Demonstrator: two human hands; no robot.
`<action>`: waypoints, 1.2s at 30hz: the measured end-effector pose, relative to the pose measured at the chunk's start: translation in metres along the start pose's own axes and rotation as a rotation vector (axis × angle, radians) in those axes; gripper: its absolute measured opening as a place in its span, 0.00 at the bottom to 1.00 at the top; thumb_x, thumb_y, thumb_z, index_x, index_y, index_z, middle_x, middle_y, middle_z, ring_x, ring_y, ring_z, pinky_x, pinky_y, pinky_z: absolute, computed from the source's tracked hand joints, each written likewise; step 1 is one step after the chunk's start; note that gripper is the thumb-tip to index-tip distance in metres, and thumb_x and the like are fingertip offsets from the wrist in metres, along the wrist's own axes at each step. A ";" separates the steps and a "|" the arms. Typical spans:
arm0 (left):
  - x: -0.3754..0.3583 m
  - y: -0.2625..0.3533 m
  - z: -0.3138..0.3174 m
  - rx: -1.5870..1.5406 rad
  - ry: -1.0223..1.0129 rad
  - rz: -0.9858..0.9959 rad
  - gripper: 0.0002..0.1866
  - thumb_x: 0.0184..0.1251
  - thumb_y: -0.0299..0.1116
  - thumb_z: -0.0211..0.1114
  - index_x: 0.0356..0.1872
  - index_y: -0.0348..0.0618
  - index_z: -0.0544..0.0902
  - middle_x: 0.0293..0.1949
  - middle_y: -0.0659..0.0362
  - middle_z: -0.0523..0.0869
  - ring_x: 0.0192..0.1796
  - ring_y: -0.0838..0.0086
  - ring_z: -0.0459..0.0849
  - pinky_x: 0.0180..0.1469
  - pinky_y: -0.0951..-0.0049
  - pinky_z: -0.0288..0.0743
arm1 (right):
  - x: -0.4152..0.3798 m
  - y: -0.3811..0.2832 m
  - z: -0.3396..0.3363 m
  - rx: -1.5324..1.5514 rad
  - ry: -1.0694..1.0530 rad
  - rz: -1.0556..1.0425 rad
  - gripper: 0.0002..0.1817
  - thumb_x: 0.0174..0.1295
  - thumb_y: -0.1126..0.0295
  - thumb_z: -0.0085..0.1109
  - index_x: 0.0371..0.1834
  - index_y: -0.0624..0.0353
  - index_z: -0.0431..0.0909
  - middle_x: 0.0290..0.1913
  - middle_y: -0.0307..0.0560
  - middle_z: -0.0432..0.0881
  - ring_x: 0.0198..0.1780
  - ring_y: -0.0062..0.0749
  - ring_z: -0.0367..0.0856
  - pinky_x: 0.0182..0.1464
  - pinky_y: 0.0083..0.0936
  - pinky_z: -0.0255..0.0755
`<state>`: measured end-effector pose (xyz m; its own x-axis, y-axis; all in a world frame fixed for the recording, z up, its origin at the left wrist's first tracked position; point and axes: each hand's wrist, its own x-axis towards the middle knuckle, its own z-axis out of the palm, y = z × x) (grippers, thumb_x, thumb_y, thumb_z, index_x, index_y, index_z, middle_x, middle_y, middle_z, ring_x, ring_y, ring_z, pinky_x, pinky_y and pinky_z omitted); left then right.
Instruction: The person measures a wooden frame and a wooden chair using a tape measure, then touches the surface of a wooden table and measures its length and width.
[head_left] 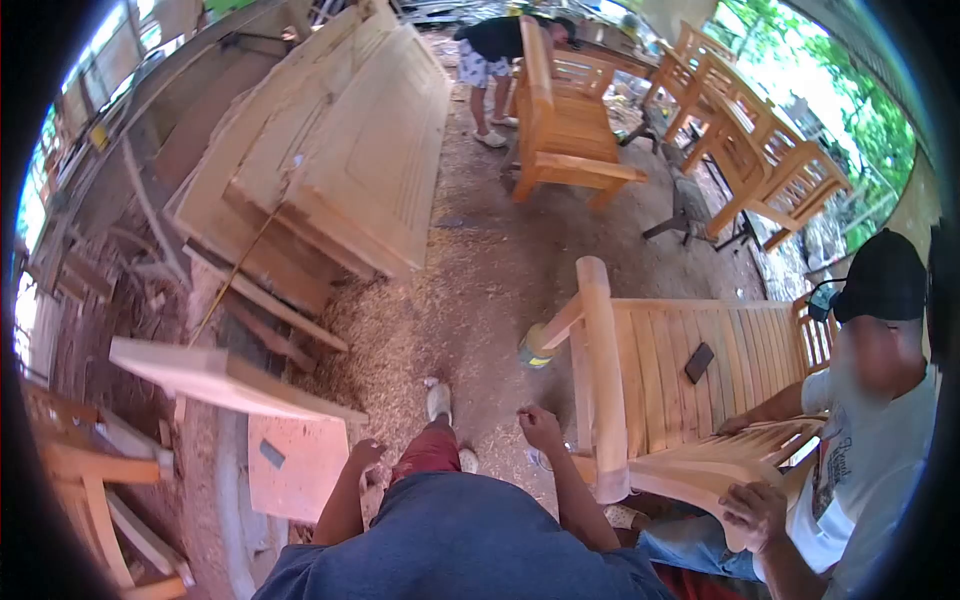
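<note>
My left hand [367, 454] hangs low beside my red shorts [425, 452], its fingers loosely bent and holding nothing I can see. Nearest to it is a pale wooden board [297, 465] with a small grey block [271, 453] on top. On the other side, my right hand [542, 430] is held out in front of me with the fingers curled in; nothing shows in it. A wooden bench [650, 400] with a slatted surface stands just right of that hand, apart from it. A dark flat rectangular object [699, 363] lies on its slats.
A person in a white shirt [860, 450] sits at the right, both hands on the bench. Large carved door panels [370, 150] lean at the left. Further back, another person [492, 70] bends beside a wooden chair [570, 125]. Shavings [400, 330] cover the dirt floor.
</note>
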<state>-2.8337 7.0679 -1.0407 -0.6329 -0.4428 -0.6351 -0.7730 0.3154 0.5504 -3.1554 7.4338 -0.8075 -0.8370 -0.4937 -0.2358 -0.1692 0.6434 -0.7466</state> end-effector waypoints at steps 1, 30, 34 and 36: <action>0.015 0.030 -0.019 -0.032 -0.032 -0.009 0.25 0.58 0.52 0.63 0.39 0.36 0.84 0.33 0.47 0.87 0.36 0.57 0.87 0.44 0.58 0.78 | 0.011 -0.006 -0.003 0.021 -0.008 0.001 0.13 0.59 0.63 0.56 0.40 0.59 0.84 0.35 0.58 0.84 0.38 0.46 0.85 0.42 0.35 0.77; 0.505 0.575 -0.209 0.072 -0.330 0.115 0.16 0.69 0.38 0.59 0.37 0.31 0.84 0.27 0.52 0.87 0.28 0.72 0.85 0.32 0.70 0.80 | 0.402 0.089 -0.170 0.104 0.182 0.811 0.26 0.59 0.49 0.51 0.45 0.62 0.81 0.43 0.67 0.82 0.49 0.57 0.81 0.51 0.43 0.74; 0.581 0.639 -0.210 0.484 -0.421 0.156 0.18 0.67 0.42 0.60 0.40 0.34 0.84 0.31 0.51 0.88 0.30 0.67 0.87 0.34 0.66 0.79 | 0.467 0.087 -0.208 0.127 0.026 0.819 0.29 0.56 0.47 0.52 0.46 0.63 0.81 0.47 0.65 0.81 0.51 0.56 0.80 0.53 0.42 0.73; 0.617 0.669 -0.217 0.758 -0.444 0.236 0.17 0.63 0.45 0.60 0.40 0.41 0.86 0.35 0.48 0.88 0.34 0.61 0.88 0.42 0.60 0.80 | 0.509 0.080 -0.213 0.095 0.026 0.684 0.29 0.57 0.47 0.51 0.47 0.64 0.80 0.49 0.65 0.81 0.52 0.56 0.79 0.54 0.43 0.72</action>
<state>-3.7323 6.8238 -0.9467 -0.6159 0.0181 -0.7876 -0.3432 0.8938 0.2888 -3.7058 7.3589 -0.8546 -0.7517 0.0198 -0.6592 0.4467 0.7505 -0.4870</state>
